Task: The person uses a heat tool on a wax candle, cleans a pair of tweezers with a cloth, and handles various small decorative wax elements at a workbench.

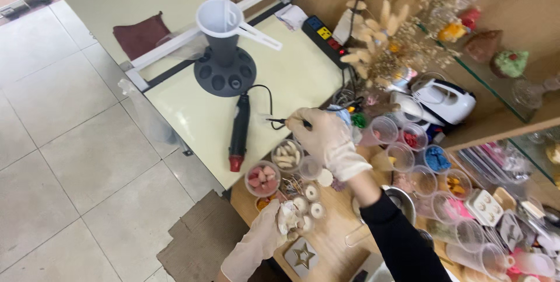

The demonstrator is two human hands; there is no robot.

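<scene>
Both my hands wear thin whitish gloves. My right hand (326, 139) is closed around a slim dark tool (279, 121), tweezers or a thin stick, whose tip points left over the pale table top (291, 75). Just below it stands a clear cup of pale pieces (286, 155). My left hand (269, 234) holds a small whitish moulded piece (289, 219) near the front edge of the wooden counter (326, 235). Small white round shapes (312, 200) lie beside it. A cup of pink chunks (262, 178) stands just left of them.
A black heat gun with a red tip (239, 133) lies on the pale table. A grey stand with a white funnel (224, 54) is behind it. Several clear cups of coloured bits (426, 162), a white hand mixer (446, 101), dried flowers (379, 43), a power strip (324, 34) and a star mould (303, 256) crowd the right.
</scene>
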